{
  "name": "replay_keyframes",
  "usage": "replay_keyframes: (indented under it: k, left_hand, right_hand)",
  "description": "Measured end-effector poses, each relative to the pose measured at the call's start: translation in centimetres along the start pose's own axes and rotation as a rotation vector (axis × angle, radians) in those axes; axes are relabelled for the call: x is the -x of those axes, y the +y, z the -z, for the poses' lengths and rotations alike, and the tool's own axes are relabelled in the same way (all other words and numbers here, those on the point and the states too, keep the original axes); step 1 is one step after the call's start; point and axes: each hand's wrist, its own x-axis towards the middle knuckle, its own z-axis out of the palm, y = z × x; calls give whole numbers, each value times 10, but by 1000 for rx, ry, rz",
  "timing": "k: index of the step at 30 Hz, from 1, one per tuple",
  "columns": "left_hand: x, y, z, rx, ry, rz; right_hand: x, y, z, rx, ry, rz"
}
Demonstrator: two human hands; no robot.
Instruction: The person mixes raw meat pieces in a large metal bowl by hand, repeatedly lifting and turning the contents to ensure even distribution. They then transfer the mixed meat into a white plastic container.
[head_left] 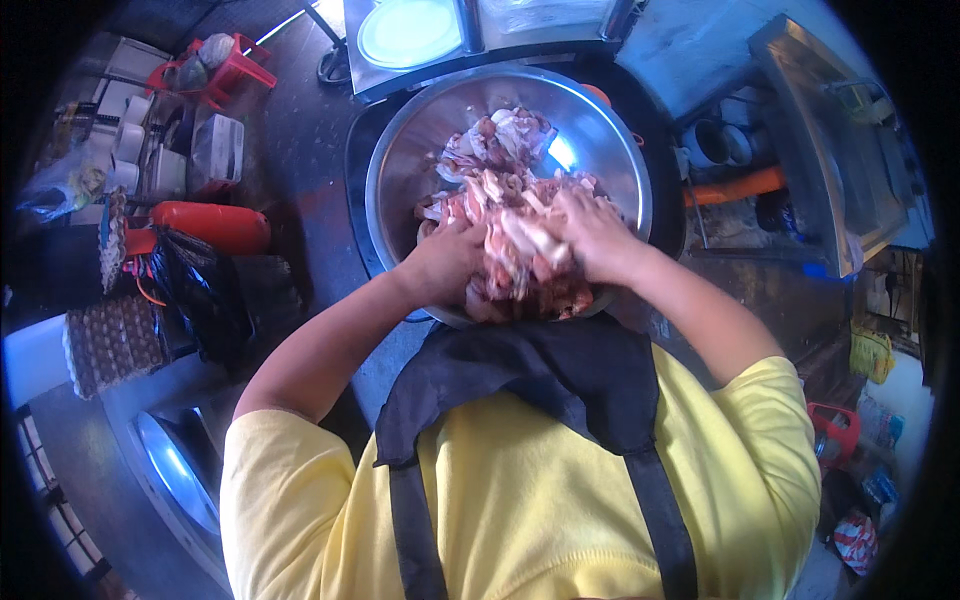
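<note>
Meat (525, 225) in bowl (610, 125), left hand (445, 262) and right hand (598, 238) at its sides; gas cylinder (215, 228) left

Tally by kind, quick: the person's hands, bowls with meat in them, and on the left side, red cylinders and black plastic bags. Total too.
Hands: 2 (left hand, right hand)
Metal bowl with meat: 1
Red cylinder: 1
Black plastic bag: 1
Total: 5
Meat pieces overlap too much to count.

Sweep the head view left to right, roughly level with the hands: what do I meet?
Red cylinder → left hand → raw meat between the hands → right hand → metal-framed unit. The steel bowl spans beneath both hands, so it is left unranked.
</note>
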Motion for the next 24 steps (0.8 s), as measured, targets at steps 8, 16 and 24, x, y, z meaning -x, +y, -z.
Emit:
replay_keyframes:
  k: [8, 16, 24]
  left_hand:
    - [-21, 13, -51, -454, 84, 243]
    - [-3, -12, -25, -300, -30, 74]
    - [-43, -24, 56, 72, -92, 177]
  right_hand:
    - [-12, -8, -72, 386, 398, 136]
    - [0, -2, -16, 100, -185, 192]
    - [-41, 21, 31, -224, 6, -86]
